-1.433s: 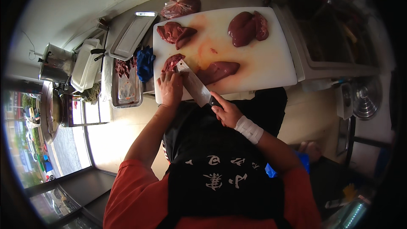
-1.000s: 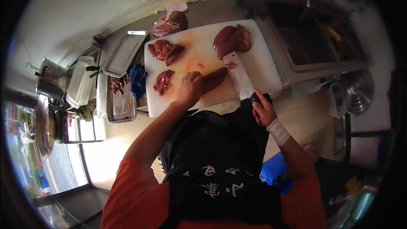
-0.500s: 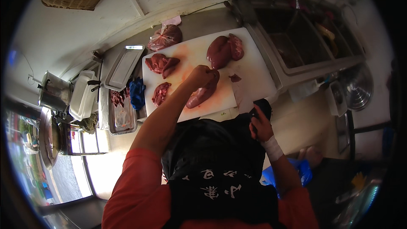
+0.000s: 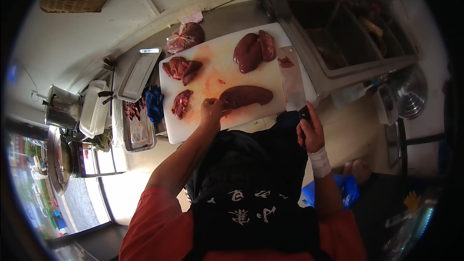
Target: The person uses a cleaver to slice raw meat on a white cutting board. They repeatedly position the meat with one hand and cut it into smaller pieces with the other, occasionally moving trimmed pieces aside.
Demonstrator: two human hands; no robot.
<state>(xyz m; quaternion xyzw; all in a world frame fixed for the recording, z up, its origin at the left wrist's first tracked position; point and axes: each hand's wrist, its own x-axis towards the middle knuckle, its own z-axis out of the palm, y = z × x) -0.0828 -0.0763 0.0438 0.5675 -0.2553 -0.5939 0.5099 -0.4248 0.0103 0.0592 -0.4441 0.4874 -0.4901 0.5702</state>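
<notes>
A cramped kitchen with off-white walls surrounds a metal counter (image 4: pixel 232 17), with a deep steel sink (image 4: pixel 338 73) at its right. On the counter lies a thick white cutting board (image 4: pixel 217 43), smeared orange-red. Near its front edge sits a long slab of dark red meat (image 4: pixel 246 96), directly right of the left hand (image 4: pixel 210 113); those fingers curl at its left end, though whether they pinch it I cannot tell. The right hand (image 4: pixel 311 130), its wrist wrapped in white tape, is closed around the dark handle of a cleaver (image 4: pixel 291 82), well apart from the slab. The broad rectangular blade is flat metal, with a red scrap stuck near its far end. The slab is smooth and tapered; behind it rests a glossy, rounded, lobed piece (image 4: pixel 248 54). Leftward lie a folded piece (image 4: pixel 181 69) and a smaller, ragged one (image 4: pixel 181 105).
</notes>
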